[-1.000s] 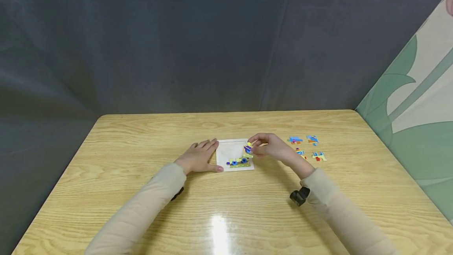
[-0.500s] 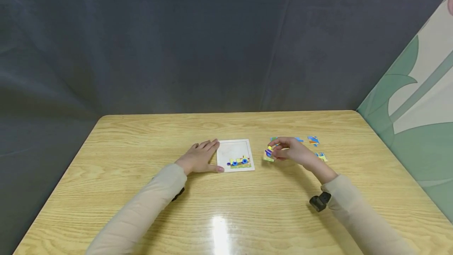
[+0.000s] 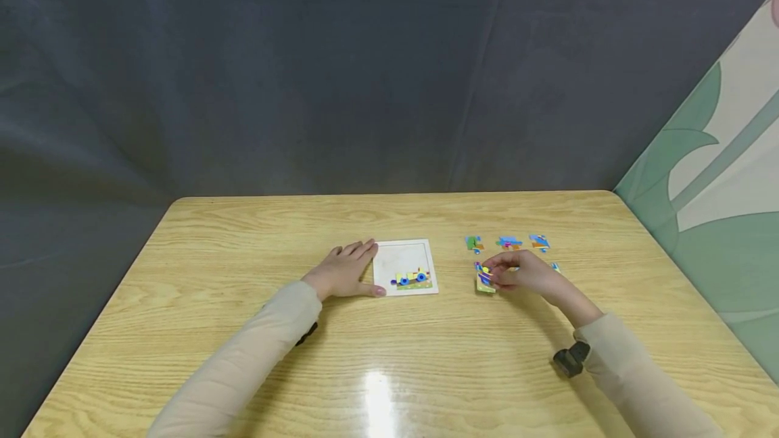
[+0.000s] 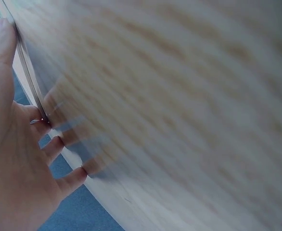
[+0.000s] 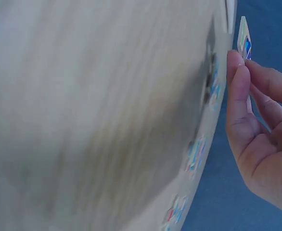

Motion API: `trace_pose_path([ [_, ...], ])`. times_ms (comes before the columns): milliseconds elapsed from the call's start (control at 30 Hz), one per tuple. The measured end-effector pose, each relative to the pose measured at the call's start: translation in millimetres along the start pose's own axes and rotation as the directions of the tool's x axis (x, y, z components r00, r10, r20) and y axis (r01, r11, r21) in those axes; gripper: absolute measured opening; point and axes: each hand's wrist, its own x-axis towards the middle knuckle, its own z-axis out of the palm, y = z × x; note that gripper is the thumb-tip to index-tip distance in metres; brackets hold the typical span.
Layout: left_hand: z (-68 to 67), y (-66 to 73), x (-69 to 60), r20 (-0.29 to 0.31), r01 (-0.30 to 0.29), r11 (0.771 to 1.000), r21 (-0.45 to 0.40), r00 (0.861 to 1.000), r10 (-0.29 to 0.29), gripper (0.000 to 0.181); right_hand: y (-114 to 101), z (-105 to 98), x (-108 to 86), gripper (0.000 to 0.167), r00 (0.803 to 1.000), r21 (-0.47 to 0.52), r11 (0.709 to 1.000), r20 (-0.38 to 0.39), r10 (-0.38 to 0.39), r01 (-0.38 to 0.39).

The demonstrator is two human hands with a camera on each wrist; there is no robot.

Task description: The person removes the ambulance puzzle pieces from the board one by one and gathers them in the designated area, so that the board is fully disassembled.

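A white puzzle tray lies on the table, with joined puzzle pieces showing blue wheels along its lower right part. My left hand is spread flat at the tray's left side, its fingertips and thumb touching the edge. To the right of the tray, my right hand pinches a yellow, blue and purple puzzle piece between thumb and fingers. In the right wrist view, this piece is held on edge above the table; its far part is hidden by the fingers.
Behind the right hand lie loose pieces: a green one, a blue and pink one, and a blue and orange one. Another piece is partly hidden by the hand. A dark curtain hangs behind the table.
My right hand has carried the puzzle piece from the tray's right edge rightward and slightly nearer. The green loose piece has come into view. My left hand stays put.
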Motion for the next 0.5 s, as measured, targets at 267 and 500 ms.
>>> trace_pose_path([
  [267, -0.2, 0.3, -0.8, 0.001, 0.002, 1.0, -0.006, 1.0, -0.002, 0.095, 10.5, -2.9, -3.4, 0.033, 1.0, 0.024, 1.0, 0.02, 0.017, -0.018],
  [500, 0.0, 0.6, -0.9, 0.001, 0.006, 1.0, -0.009, 1.0, -0.006, 0.095, 16.2, -4.7, -4.1, 0.033, 0.998, 0.008, 0.999, 0.05, 0.035, -0.035],
])
